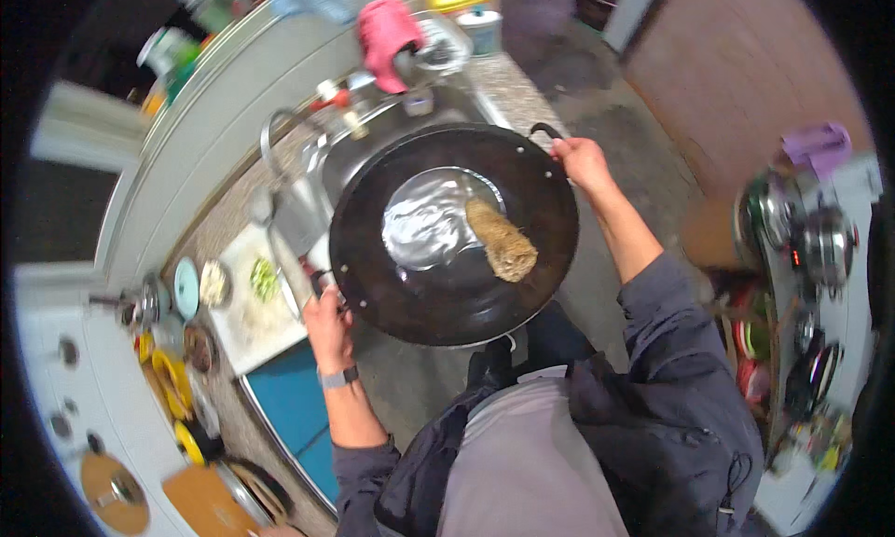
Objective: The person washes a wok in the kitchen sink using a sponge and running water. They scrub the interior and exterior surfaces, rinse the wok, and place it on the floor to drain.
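Note:
A large dark wok (pixel 433 313) hangs in the air before me, partly over the metal sink (pixel 482 107). Shiny water (pixel 430 219) pools at its bottom. Half in that water lies a brown fibrous scrubber (pixel 500 240), perhaps a loofah, reaching up the wok's near right side. My left hand (pixel 328 331) grips the loop handle on the left, most of which is hidden by the fingers. On the opposite side, my right hand (pixel 582 161) is closed around the other loop handle (pixel 542 130).
Left of the wok, a white cutting board (pixel 259 334) bears chopped green vegetable (pixel 264 280) and a knife. Beside it stands a bowl of pale food (pixel 215 283). A curved faucet (pixel 269 135) rises behind the sink. Pots (pixel 825 247) stand on a surface at far right.

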A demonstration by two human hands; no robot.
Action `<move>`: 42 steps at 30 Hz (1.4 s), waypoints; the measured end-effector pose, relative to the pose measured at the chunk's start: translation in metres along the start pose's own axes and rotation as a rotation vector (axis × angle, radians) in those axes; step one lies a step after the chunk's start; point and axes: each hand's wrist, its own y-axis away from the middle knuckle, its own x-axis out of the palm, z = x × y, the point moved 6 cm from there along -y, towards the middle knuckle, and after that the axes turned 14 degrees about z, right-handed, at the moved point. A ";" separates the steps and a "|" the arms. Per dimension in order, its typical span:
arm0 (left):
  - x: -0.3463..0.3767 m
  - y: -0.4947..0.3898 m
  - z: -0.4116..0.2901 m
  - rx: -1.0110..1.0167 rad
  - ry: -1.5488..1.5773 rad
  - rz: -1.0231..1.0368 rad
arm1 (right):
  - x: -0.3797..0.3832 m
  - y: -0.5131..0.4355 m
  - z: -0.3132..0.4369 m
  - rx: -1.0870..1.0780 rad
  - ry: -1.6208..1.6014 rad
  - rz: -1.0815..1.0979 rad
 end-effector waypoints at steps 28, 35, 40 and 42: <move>0.672 -0.135 0.090 -0.048 -0.482 0.815 | -0.447 0.070 -0.449 0.245 -0.358 -0.716; 0.862 -0.248 0.145 0.130 -0.862 0.982 | -0.465 0.036 -0.553 0.390 -0.797 -0.786; 0.982 -0.305 0.176 0.257 -1.229 1.032 | -0.447 -0.020 -0.636 0.274 -1.074 -0.907; 1.026 -0.323 0.196 0.292 -1.336 1.051 | -0.435 -0.040 -0.679 0.252 -1.119 -0.944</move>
